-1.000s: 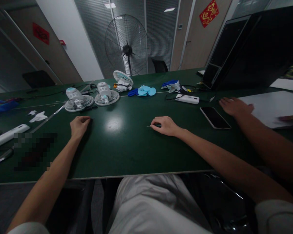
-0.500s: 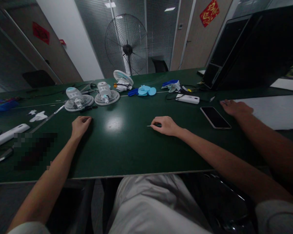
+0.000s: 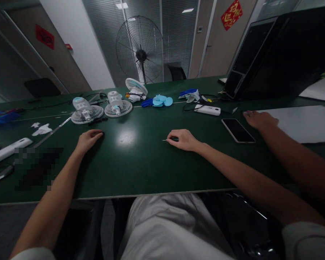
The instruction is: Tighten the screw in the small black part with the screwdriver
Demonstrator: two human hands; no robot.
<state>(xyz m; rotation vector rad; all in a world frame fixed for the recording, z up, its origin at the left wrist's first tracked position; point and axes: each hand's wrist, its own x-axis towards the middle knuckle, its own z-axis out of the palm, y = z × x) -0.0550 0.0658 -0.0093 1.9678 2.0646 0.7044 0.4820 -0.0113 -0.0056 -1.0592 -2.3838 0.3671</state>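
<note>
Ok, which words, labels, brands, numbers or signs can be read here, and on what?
Red diamond sign with gold characters, on pale wooden door: "进", probably; rest blurred.
Dark red sign, on left wooden door: unreadable.
White oblong plastic device: mark too small.
Thin-tipped dark tool in right hand: none legible.

The table (image 3: 141, 164) is smooth with a low gloss, throwing back white light left of centre, and just right of the middle the tool (image 3: 164, 140) shows a thin, metallic-looking shaft. In the upper middle, the small fans (image 3: 114, 99) and blue blades (image 3: 162, 100) look like smooth plastic, the big fan (image 3: 141, 55) like metal wire. The phone (image 3: 238, 130) at right has a glossy, glass-like face, the paper (image 3: 308, 124) at far right is matt, the trousers (image 3: 165, 227) at bottom centre are soft, creased cloth, and the door (image 3: 222, 47) at upper right resembles matt wood.
</note>
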